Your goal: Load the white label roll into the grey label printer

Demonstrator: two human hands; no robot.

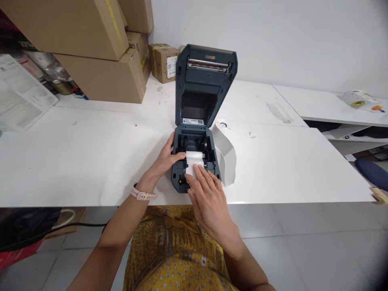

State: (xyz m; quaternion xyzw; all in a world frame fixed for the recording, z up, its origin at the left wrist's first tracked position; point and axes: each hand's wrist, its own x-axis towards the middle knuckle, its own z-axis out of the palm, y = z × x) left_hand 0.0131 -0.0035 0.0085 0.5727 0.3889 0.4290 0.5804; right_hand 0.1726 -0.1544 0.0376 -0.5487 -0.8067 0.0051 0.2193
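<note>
A dark blue-grey label printer (177, 171) stands on the white table with its lid (209, 87) raised. White label paper (194, 159) lies in its lower bay, in front of two black roll holders (202, 144). My left hand (163, 161) grips the printer's left wall, its thumb reaching over the edge to the paper and its other fingers outside, partly hidden. Over the front part of the paper, my right hand (208, 194) rests with fingers stretched out. A loose strip of white paper backing (226, 157) curls along the printer's right side.
Cardboard boxes (100, 76) are stacked at the back left, and a small taped box (163, 62) stands behind the printer. Printed sheets in plastic (21, 93) lie at far left. Paper scraps (252, 135) dot the table (279, 169). A lower shelf (348, 143) is at right.
</note>
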